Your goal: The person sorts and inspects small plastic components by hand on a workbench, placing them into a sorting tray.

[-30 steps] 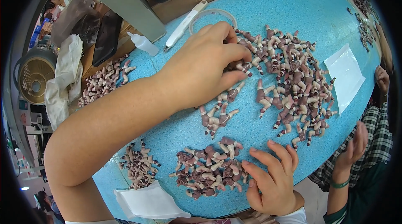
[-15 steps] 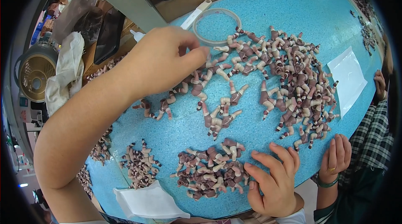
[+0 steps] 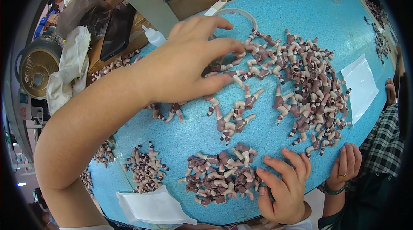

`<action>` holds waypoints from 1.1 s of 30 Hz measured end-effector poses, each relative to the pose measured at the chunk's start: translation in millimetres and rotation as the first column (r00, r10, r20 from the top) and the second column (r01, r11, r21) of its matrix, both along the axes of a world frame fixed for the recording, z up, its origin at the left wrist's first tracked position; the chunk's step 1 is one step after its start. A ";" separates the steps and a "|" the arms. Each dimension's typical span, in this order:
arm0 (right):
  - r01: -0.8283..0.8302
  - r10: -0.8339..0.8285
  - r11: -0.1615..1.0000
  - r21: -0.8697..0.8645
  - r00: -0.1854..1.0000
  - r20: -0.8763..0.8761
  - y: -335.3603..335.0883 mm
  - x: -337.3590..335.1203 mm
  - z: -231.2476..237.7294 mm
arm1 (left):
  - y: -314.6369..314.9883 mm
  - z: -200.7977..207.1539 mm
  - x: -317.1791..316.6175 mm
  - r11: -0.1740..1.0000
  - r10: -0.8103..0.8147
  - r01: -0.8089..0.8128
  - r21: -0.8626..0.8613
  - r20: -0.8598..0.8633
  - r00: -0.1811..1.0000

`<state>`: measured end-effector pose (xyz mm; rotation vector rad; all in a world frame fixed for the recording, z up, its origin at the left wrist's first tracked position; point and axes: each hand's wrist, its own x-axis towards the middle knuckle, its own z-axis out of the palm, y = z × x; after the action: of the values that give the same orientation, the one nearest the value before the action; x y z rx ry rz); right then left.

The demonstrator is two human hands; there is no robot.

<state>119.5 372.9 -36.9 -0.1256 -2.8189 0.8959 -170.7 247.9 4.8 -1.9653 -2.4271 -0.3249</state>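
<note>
My left hand (image 3: 200,53) reaches across the table with fingers spread, thumb and fingertips close over several small figure pieces (image 3: 234,73) in brown, cream and pink. Nothing shows gripped in it, though the palm side is hidden. My right hand (image 3: 284,187) rests by the near edge, fingers apart and slightly bent, its fingertips beside a small pile of the same pieces (image 3: 219,176). A large heap of pieces (image 3: 316,84) lies right of my left hand. A few loose pieces (image 3: 234,120) sit below it.
A clear ring (image 3: 254,19) and a white handle (image 3: 216,6) lie behind my left hand, near a squeeze bottle (image 3: 155,36). White sheets lie at the right (image 3: 360,86) and front (image 3: 155,206). Another person's hand (image 3: 346,165) rests at the right edge. A phone (image 3: 116,32) lies left.
My left hand has shifted slightly right, and its fingers have gone from bent together to spread apart. My right hand stays by the small pile. The whole view has shifted slightly.
</note>
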 end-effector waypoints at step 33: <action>-0.048 0.050 0.999 0.019 0.991 -0.125 -8.6 -9.8 -3.3 | -12.1 70.1 -8.9 0.903 0.092 0.157 0.400 -0.538 0.838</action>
<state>109.7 364.3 -40.2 0.0025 -2.7229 0.8593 -179.6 235.8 74.9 -1.6188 -1.7755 -0.2288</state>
